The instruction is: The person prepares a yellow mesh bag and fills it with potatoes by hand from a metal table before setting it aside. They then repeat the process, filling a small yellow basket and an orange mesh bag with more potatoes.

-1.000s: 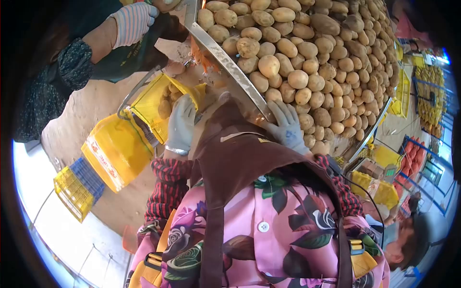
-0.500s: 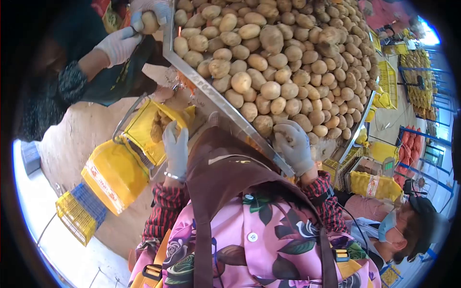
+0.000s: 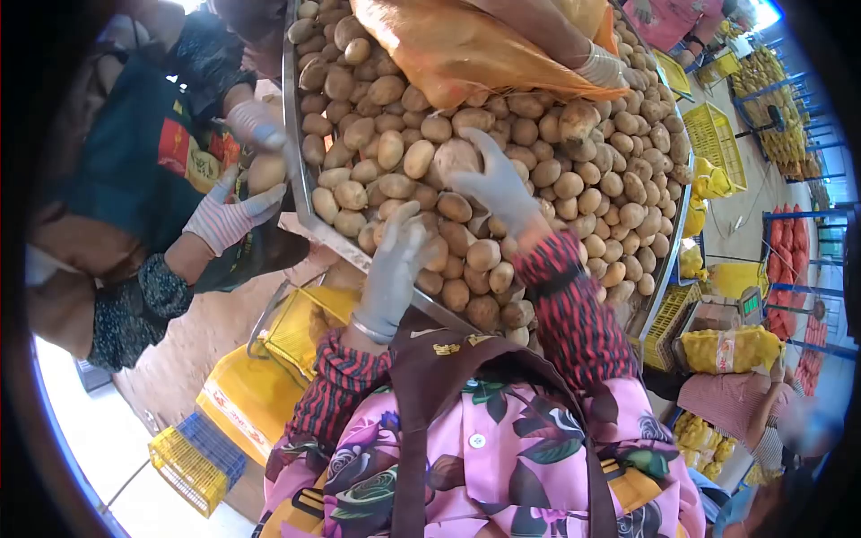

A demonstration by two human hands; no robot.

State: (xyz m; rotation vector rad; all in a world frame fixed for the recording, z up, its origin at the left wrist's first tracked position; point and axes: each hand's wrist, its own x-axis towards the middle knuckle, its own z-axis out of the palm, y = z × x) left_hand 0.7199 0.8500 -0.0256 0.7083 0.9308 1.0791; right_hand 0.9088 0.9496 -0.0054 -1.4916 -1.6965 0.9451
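On the metal-rimmed table (image 3: 335, 240), a large potato (image 3: 455, 160) is now grasped by the right hand (image 3: 499, 183) — work seemingly shifted to the pile (image 3: 569, 186) — any hold by the left hand (image 3: 392, 278) being unclear.

There is one left hand (image 3: 392, 280) and one right hand (image 3: 504, 186), holding one big potato (image 3: 454, 161). A co-worker (image 3: 117, 134) has two gloved hands (image 3: 218, 221) and one more potato (image 3: 266, 172). There is one orange mesh bag (image 3: 448, 45), and too many other potatoes (image 3: 483, 255) to count.

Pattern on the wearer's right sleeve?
Right sleeve: red and black stripes, seen best in the head view.
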